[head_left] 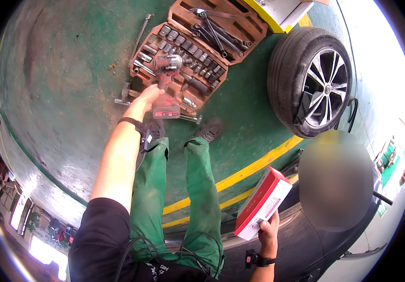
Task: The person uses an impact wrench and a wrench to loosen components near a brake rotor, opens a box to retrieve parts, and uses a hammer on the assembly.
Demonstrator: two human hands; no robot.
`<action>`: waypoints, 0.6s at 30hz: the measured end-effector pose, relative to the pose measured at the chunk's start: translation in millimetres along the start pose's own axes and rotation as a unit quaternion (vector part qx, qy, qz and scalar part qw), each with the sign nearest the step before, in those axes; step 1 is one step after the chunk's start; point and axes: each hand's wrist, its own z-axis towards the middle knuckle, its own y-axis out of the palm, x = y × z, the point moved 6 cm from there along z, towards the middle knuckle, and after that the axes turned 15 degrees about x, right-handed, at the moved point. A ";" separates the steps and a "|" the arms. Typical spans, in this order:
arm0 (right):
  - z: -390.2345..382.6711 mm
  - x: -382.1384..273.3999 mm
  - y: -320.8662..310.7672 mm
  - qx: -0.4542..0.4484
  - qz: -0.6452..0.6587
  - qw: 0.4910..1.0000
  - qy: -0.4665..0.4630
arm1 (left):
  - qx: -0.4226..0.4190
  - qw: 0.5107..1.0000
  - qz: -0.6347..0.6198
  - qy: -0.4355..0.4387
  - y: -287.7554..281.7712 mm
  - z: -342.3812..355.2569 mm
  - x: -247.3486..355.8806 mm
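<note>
My left hand (pixel 151 93) is closed round the handle of a red and grey cordless impact wrench (pixel 167 63), held above an open brown socket case. The wrench's battery end points toward my feet, and its body covers part of the case. Rows of metal sockets (pixel 193 49) sit in the case's moulded slots. Several combination spanners (pixel 214 35) lie in the lid (pixel 179 16). At the lower right, my right hand (pixel 269 231) grips a red and white cardboard box (pixel 264 203) by its lower end, thumb on the white face. The box is tilted.
A wheel with tyre (pixel 284 77) stands right of the case, near a yellow-edged open box (pixel 277 16). A long bar (pixel 141 37) lies left of the case. Yellow lines (pixel 259 162) cross the green floor. A dark car body (pixel 301 239) is at the lower right, partly blurred out.
</note>
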 end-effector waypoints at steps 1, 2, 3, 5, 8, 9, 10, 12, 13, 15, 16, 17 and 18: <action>0.0 -4.3 4.6 -0.014 0.005 1.000 -0.007 | 0.006 1.000 0.018 -0.008 -6.4 -17.3 6.4; -2.3 -5.8 8.3 -0.023 0.013 1.000 -0.009 | -0.053 0.999 -0.002 0.011 -4.2 -39.5 19.2; -3.7 -10.1 12.2 -0.037 0.019 0.999 -0.013 | -0.063 0.997 -0.019 0.027 -8.1 -56.3 26.5; -9.9 -22.6 23.6 -0.054 -0.020 0.998 -0.018 | -0.099 0.992 -0.050 0.052 -4.1 -101.8 38.2; -28.2 -56.2 50.3 -0.136 0.012 0.990 -0.040 | -0.280 0.941 -0.164 0.100 14.3 -267.4 75.9; -39.7 -70.2 62.2 -0.171 0.028 0.984 -0.043 | -0.307 0.933 -0.146 0.121 16.6 -321.9 82.7; -56.4 -82.1 68.0 -0.188 0.044 0.980 -0.044 | -0.332 0.922 -0.150 0.134 18.4 -376.7 91.3; -85.2 -114.7 79.8 -0.239 0.069 0.967 -0.056 | -0.371 0.901 -0.129 0.184 11.5 -474.5 111.7; -101.6 -128.8 84.3 -0.270 0.075 0.958 -0.065 | -0.365 0.895 -0.118 0.227 8.7 -504.8 118.2; -131.9 -150.2 80.3 -0.292 0.078 0.950 -0.075 | -0.322 0.895 -0.101 0.291 -19.0 -559.0 137.2; -145.7 -162.3 77.2 -0.301 0.080 0.946 -0.090 | -0.304 0.894 -0.098 0.314 -31.7 -576.0 142.2; -159.7 -173.0 74.8 -0.310 0.081 0.942 -0.103 | -0.285 0.893 -0.095 0.336 -45.0 -591.1 145.6; -171.8 -182.1 72.5 -0.316 0.084 0.938 -0.115 | -0.267 0.889 -0.093 0.360 -56.1 -608.0 151.3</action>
